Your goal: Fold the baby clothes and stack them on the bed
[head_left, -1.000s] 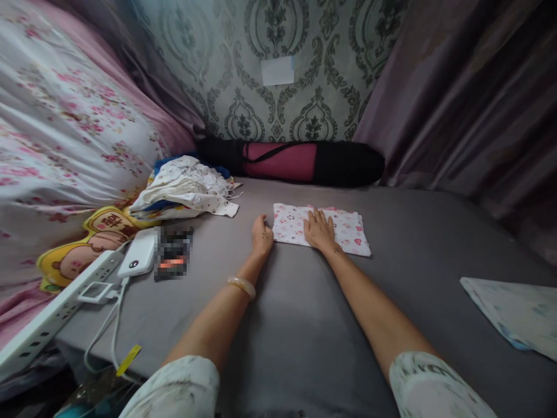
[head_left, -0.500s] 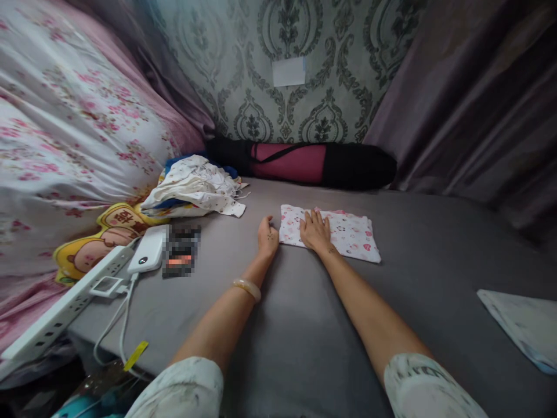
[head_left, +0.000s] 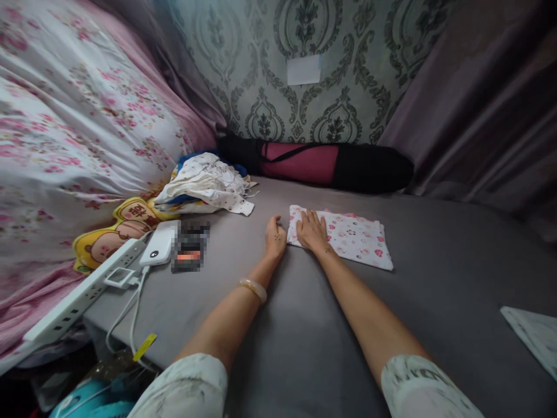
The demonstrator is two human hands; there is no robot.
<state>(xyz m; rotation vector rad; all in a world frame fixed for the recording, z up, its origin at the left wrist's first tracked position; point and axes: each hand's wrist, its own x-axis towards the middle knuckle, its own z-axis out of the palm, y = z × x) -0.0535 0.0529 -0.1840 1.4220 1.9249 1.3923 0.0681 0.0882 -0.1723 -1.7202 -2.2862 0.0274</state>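
Note:
A folded white cloth [head_left: 359, 237] with pink and red prints lies flat on the grey bed sheet [head_left: 304, 325]. My right hand [head_left: 311, 231] rests palm down on its left part, fingers stretched out and slightly spread. Just at the cloth's left edge is my left hand [head_left: 275, 238], its back toward me and its fingers curled in. The thumb side meets the edge; whether the fingers hold any of the fabric is hidden. A pale bangle [head_left: 253, 289] circles my left wrist.
Crumpled clothes [head_left: 209, 183] lie back left, beside a long black and maroon bag [head_left: 300, 162] along the wall. At left are a yellow cushion [head_left: 102, 247], a power strip [head_left: 87, 290], a white power bank [head_left: 160, 244] and cables. Another folded cloth [head_left: 533, 334] lies far right.
My right hand has slid left across the cloth, nearer its left edge. My left hand stays beside that edge. The whole view has shifted slightly.

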